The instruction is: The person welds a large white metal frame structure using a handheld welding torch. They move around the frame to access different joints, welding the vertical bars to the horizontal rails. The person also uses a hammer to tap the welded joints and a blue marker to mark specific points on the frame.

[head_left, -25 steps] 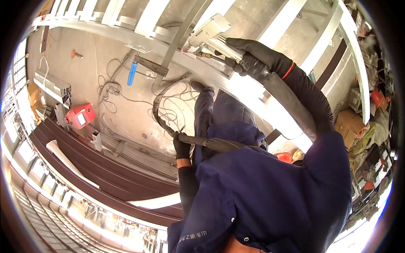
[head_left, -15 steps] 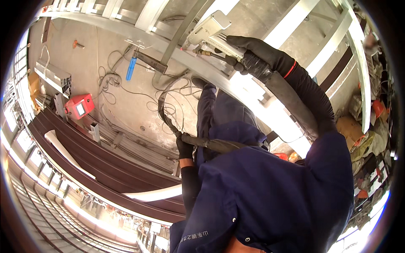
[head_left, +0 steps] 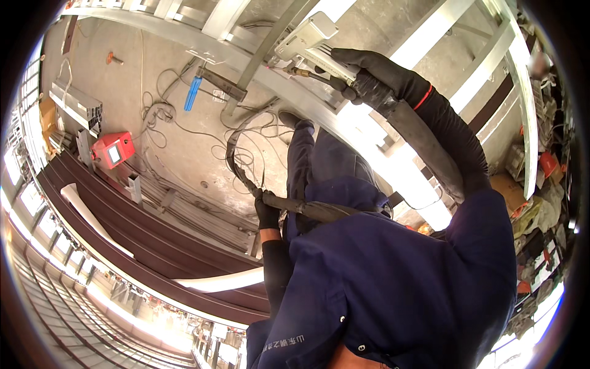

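Observation:
My right hand [head_left: 393,77], in a black glove with a red band, is closed round the handle of a silver-white welding gun [head_left: 307,38]. The gun's brass-coloured feed tube [head_left: 299,72] runs beside its body, and its tip is close to a long metal frame rail [head_left: 301,89]. A thick black-sleeved cable [head_left: 424,138] leads from the handle back along my right forearm. Lower down, my gloved left hand [head_left: 266,209] is wrapped round a sleeved cable [head_left: 301,207] in front of my legs. A bar clamp with a blue handle [head_left: 192,93] is on the frame left of the gun.
Loose thin cables [head_left: 161,114] lie tangled on the concrete floor. At left are a red box with a small window [head_left: 113,150], stacked metal profiles [head_left: 77,106] and long brown panels [head_left: 144,234]. More frame bars [head_left: 430,37] stretch to the right, near cluttered cloths and boxes [head_left: 513,190].
The view has shifted slightly, so the floor items and frame appear a little displaced. Both hands keep their holds and have hardly moved.

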{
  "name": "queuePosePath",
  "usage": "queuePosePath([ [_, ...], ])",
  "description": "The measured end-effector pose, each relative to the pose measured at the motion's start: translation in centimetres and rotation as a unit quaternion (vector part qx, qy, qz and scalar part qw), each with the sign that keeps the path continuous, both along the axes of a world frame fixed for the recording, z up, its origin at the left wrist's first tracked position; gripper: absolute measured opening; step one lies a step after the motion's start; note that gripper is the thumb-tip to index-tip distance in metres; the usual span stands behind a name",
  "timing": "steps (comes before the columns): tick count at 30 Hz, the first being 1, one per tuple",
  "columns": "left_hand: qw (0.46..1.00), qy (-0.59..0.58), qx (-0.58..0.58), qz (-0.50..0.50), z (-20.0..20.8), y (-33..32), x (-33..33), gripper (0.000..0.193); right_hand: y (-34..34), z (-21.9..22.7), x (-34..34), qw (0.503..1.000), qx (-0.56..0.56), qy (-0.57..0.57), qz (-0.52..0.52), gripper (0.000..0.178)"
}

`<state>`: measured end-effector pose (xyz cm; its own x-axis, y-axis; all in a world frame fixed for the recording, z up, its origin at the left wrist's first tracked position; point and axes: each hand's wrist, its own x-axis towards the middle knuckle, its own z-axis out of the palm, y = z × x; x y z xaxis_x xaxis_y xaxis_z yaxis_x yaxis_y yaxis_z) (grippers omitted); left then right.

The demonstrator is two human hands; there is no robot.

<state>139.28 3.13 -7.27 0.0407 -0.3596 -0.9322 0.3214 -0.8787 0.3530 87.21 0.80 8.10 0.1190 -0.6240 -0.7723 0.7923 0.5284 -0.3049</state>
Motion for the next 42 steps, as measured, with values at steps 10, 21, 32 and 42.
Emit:
queuePosePath([
  [10, 0.998, 0.066, 0.006, -0.019, -0.2, -0.1, -0.1, 0.033, 0.1, -0.8, -0.2, 1.0, -0.021, -0.007, -0.002, 0.036],
  [21, 1.0, 0.013, -0.001, -0.021, 0.3, -0.6, -1.0, 0.028, 0.6, -0.8, -0.4, 0.999, -0.012, -0.035, -0.01, 0.036],
  [32, 0.998, 0.061, -0.001, -0.012, -0.4, -0.5, 0.2, 0.032, 1.9, -0.8, -0.2, 0.999, -0.023, -0.021, -0.016, 0.041],
  [42, 0.999, 0.037, 0.008, -0.005, -0.1, -0.4, -0.7, 0.033, 3.6, -1.9, -0.2, 0.997, -0.036, -0.056, -0.025, 0.041],
])
